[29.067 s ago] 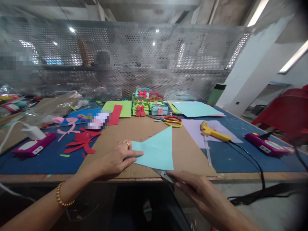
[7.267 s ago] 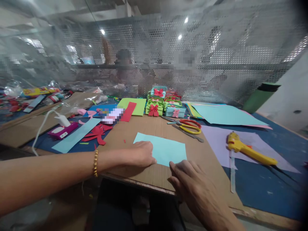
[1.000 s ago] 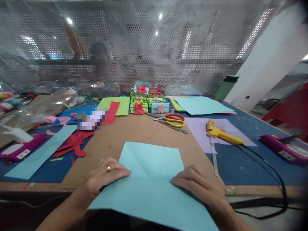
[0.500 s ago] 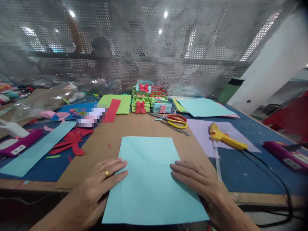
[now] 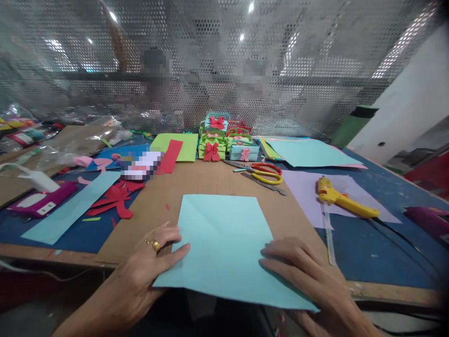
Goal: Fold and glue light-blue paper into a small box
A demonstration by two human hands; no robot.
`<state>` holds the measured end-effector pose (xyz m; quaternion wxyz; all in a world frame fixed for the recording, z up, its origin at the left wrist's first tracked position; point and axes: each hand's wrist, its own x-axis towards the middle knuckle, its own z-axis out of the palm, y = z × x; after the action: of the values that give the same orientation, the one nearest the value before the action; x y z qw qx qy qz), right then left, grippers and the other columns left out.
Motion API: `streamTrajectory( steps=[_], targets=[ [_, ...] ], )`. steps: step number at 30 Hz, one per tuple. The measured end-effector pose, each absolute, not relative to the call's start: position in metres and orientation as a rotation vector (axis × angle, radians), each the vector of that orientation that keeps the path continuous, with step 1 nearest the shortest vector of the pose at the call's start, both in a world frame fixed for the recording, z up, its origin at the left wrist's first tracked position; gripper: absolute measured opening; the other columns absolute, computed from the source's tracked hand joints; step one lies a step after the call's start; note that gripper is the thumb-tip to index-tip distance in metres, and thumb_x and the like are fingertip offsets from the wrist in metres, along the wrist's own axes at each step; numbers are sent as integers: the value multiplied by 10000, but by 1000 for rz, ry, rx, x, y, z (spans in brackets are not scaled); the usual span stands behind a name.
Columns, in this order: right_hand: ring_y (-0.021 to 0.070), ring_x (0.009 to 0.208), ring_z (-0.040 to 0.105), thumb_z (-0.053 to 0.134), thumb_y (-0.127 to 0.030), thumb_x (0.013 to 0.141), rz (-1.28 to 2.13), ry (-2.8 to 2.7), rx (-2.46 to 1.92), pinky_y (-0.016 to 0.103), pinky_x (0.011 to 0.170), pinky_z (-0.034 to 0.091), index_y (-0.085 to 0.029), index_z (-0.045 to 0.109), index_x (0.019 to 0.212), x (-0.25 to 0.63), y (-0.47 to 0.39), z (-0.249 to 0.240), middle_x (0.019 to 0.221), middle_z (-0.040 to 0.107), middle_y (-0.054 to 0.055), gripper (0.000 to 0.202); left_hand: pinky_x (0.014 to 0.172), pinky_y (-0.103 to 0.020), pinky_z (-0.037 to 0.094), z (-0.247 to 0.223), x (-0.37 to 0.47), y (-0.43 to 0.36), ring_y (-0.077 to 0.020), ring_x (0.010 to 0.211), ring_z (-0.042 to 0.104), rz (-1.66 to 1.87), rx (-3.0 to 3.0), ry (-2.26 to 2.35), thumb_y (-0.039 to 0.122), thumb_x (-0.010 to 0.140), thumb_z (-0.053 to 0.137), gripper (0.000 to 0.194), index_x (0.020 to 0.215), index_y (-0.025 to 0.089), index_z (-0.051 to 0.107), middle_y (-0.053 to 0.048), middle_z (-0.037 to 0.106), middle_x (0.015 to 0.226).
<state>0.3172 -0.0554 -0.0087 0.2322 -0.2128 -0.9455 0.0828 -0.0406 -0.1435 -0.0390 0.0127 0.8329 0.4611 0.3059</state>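
Note:
A light blue paper sheet (image 5: 224, 243) lies on brown cardboard (image 5: 150, 201), its near edge sticking out past the table's edge and slightly raised. My left hand (image 5: 149, 262) grips the sheet's left edge, thumb on top and the other fingers curled at or under the edge. My right hand (image 5: 308, 271) rests on the sheet's right edge with fingers extended; its thumb is hidden. Beyond the sheet lie scissors with red and yellow handles (image 5: 268, 173).
Small paper baskets with bows (image 5: 212, 152) stand at the back. A yellow glue gun (image 5: 347, 201) lies on purple paper (image 5: 305, 187) at the right. Red paper pieces (image 5: 117, 199), a blue strip (image 5: 75, 206) and a purple power strip (image 5: 44, 201) are at the left.
The sheet's near edge has lifted and its left near corner has moved up. My left fingers have curled around the left edge. The whole view has shifted slightly.

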Motion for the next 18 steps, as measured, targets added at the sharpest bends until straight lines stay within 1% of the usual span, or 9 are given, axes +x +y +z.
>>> streamTrajectory(
  steps=[2, 4, 6, 8, 10, 11, 12, 15, 18],
  targets=[
    [243, 1091, 605, 569, -140, 904, 309, -2524, -558, 365, 883, 534, -222, 623, 1117, 316, -54, -15, 1113, 656, 97, 235, 1127, -484, 444, -39, -39, -144, -283, 1333, 508, 962, 2574, 1444, 236, 978, 510, 460, 1432, 306, 530, -110, 556, 1347],
    [221, 1033, 615, 559, -107, 926, 340, -2455, -580, 349, 845, 526, -234, 625, 1033, 313, -53, -21, 1033, 669, 71, 179, 1106, -472, 466, -39, -36, -145, -286, 1324, 515, 990, 2549, 1452, 211, 973, 502, 470, 1434, 298, 526, -119, 552, 1345],
    [215, 988, 618, 564, -105, 936, 334, -2420, -603, 353, 821, 517, -234, 630, 1009, 310, -53, -23, 996, 672, 61, 162, 1086, -474, 481, -38, -33, -145, -302, 1340, 495, 1033, 2515, 1436, 206, 961, 528, 455, 1406, 296, 548, -126, 534, 1364],
    [213, 966, 617, 567, -104, 938, 336, -2410, -613, 360, 822, 511, -226, 634, 1001, 307, -55, -21, 984, 672, 59, 152, 1075, -469, 486, -37, -32, -145, -315, 1357, 470, 1068, 2465, 1380, 242, 937, 603, 339, 1269, 302, 638, -112, 537, 1355],
    [207, 959, 616, 578, -107, 937, 366, -2405, -642, 355, 824, 508, -221, 637, 992, 306, -57, -17, 981, 669, 56, 140, 1059, -442, 497, -35, -33, -143, -296, 1319, 504, 1083, 2396, 1343, 247, 924, 632, 146, 1047, 294, 695, -80, 598, 1236],
    [204, 960, 616, 585, -119, 938, 400, -2403, -663, 350, 827, 506, -223, 638, 986, 306, -59, -15, 985, 668, 52, 126, 1043, -422, 505, -34, -33, -141, -277, 1271, 541, 1082, 2369, 1348, 233, 929, 619, 94, 957, 286, 691, -63, 630, 1137],
    [199, 961, 617, 588, -135, 944, 448, -2402, -687, 344, 830, 504, -228, 637, 977, 306, -60, -12, 990, 667, 46, 110, 1019, -399, 516, -33, -32, -139, -258, 1213, 577, 1072, 2351, 1370, 215, 934, 599, 107, 901, 279, 678, -48, 647, 1040],
    [184, 969, 619, 539, -176, 985, 594, -2354, -766, 329, 853, 494, -241, 618, 950, 305, -64, -9, 993, 665, 26, 109, 902, -329, 547, -30, -28, -134, -225, 1064, 640, 1061, 2358, 1481, 222, 932, 585, 116, 839, 265, 640, -17, 650, 880],
    [163, 896, 617, 515, -172, 998, 539, -2239, -857, 296, 789, 486, -234, 583, 906, 301, -64, -12, 903, 651, 8, 130, 781, -291, 545, -31, -20, -132, -209, 972, 664, 1154, 2336, 1670, 269, 931, 592, 89, 845, 248, 605, -19, 657, 894]
  ],
)
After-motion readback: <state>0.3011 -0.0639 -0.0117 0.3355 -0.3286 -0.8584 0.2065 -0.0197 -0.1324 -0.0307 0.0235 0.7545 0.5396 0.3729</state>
